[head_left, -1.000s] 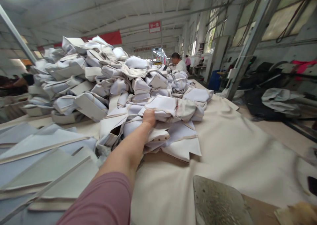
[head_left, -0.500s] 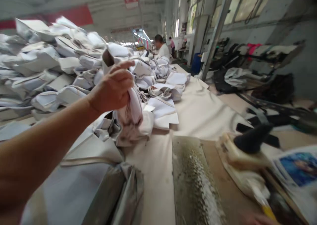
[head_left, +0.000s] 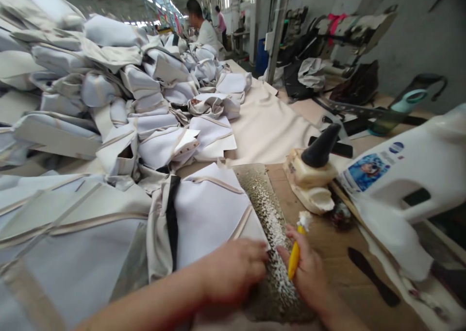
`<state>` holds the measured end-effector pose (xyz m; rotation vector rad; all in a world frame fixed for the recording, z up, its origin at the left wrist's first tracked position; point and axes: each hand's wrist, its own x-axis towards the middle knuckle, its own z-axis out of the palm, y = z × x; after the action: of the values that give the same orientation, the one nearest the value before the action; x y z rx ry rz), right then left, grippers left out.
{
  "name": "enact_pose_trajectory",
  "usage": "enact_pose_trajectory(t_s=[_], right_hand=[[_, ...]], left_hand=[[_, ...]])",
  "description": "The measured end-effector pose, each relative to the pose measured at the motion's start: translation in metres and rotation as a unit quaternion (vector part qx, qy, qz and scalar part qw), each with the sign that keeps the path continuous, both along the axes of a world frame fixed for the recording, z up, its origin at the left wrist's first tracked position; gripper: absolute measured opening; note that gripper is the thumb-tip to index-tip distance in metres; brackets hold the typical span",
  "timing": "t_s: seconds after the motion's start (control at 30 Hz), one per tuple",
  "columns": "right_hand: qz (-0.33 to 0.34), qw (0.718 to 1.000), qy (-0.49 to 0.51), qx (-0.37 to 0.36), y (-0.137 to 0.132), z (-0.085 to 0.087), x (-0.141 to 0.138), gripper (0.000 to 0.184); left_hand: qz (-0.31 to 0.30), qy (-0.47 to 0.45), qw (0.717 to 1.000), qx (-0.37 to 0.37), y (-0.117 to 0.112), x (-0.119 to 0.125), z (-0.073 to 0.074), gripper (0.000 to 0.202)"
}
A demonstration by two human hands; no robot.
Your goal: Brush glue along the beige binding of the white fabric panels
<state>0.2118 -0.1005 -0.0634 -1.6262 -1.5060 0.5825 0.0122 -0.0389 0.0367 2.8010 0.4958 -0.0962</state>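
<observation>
A sewn piece of white fabric with beige seam tape (head_left: 207, 207) lies flat in front of me, its right edge against a glue-crusted board (head_left: 257, 180). My left hand (head_left: 236, 270) is closed at that piece's lower right edge, fingers curled and slightly blurred. In my right hand (head_left: 309, 268) is a yellow-handled brush (head_left: 294, 258), its tip coated with white glue. The right hand hovers over the board's right side, thumb and fingers around the handle. Right of the board stands a cut-open plastic container (head_left: 309, 175) with a black cone-shaped nozzle.
Sewn white pieces (head_left: 156, 107) form a tall pile on the left. A large white jug (head_left: 411, 166) stands at right, near a dark flat blade (head_left: 373, 276) and a teal-lidded bottle (head_left: 396, 112). Beige cloth (head_left: 265, 117) covers the table ahead. A person in white (head_left: 207, 32) is farther back.
My left hand has come down from the pile to the near table, where a white piece now lies beside the board. The brush has come up into view in my right hand. The view has shifted right.
</observation>
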Motion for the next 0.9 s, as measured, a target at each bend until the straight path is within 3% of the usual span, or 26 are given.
enact_pose_trajectory(t_s=[0.07, 0.13, 0.2, 0.27, 0.33, 0.43, 0.5, 0.57, 0.67, 0.73, 0.8, 0.9], right_hand=[[-0.005, 1.000, 0.007, -0.004, 0.008, -0.011, -0.010, 0.039], [-0.002, 1.000, 0.008, 0.008, 0.021, -0.018, -0.023, 0.037], [0.012, 1.000, -0.005, 0.022, 0.033, -0.020, -0.036, 0.030], [0.029, 0.999, -0.022, 0.025, 0.039, -0.019, -0.048, 0.019], [0.036, 0.998, -0.038, 0.038, 0.033, -0.014, -0.054, 0.018], [0.033, 0.988, -0.099, 0.116, 0.008, -0.010, -0.052, 0.023], [0.032, 0.969, -0.171, 0.174, -0.014, -0.013, -0.045, 0.025], [0.016, 0.945, -0.249, 0.213, -0.032, -0.022, -0.038, 0.026], [-0.018, 0.916, -0.329, 0.229, -0.045, -0.037, -0.033, 0.028], [-0.018, 0.915, -0.350, 0.200, -0.044, -0.039, -0.032, 0.031], [0.003, 0.927, -0.339, 0.163, -0.038, -0.031, -0.025, 0.029], [0.027, 0.953, -0.266, 0.147, -0.017, -0.005, 0.008, 0.020]], left_hand=[[0.191, 0.013, 0.979, 0.068, 0.053, -0.008, 0.024, 0.029], [0.396, 0.107, 0.905, 0.113, 0.102, -0.021, 0.035, 0.039], [0.484, 0.182, 0.849, 0.106, 0.136, -0.032, 0.033, 0.058], [0.489, 0.208, 0.841, 0.100, 0.149, -0.037, 0.027, 0.059], [0.466, 0.201, 0.854, 0.115, 0.146, -0.035, 0.025, 0.042], [0.436, 0.177, 0.870, 0.146, 0.130, -0.022, 0.035, 0.020], [0.426, 0.149, 0.877, 0.166, 0.120, -0.012, 0.043, 0.024], [0.393, 0.115, 0.899, 0.156, 0.113, -0.002, 0.041, 0.026], [0.297, 0.102, 0.946, 0.085, 0.104, 0.008, 0.015, 0.034], [0.267, 0.129, 0.953, 0.060, 0.099, 0.012, -0.009, 0.047], [0.268, 0.143, 0.950, 0.069, 0.095, 0.013, -0.029, 0.052], [0.272, 0.126, 0.950, 0.094, 0.093, 0.012, -0.044, 0.050]])
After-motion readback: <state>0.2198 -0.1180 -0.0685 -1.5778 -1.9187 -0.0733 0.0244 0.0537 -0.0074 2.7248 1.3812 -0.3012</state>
